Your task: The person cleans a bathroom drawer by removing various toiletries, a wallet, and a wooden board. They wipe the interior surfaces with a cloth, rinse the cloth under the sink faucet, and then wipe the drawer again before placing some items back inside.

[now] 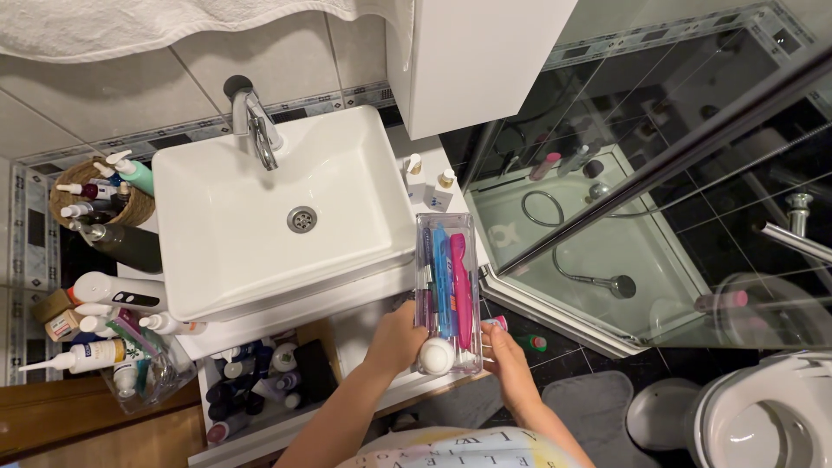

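Both hands share the grip on a clear rectangular plastic organiser tray (448, 295): the left hand (397, 338) is closed around its near left edge, and the right hand (505, 357) is closed on its near right corner, so neither hand is free. Inside the tray lie several long toothbrush-like items, blue and pink, set lengthwise, with a round white cap-like object (436, 355) at the near end. The tray is held level, its far end over the right margin of the white worktop (364, 299), just beside the white rectangular ceramic basin (286, 217); whether it rests on that surface or hangs slightly above it cannot be told. Beyond the tray stand two small white bottles (429, 182) near the wall. Below the hands, a white drawer (260, 390) is pulled open and packed with dark and white bottles. Judging by position, the tray is neither set down on the worktop nor placed in the drawer, so its placement is not yet done. Left of the basin, a woven basket (100, 195) and loose bottles crowd the worktop.
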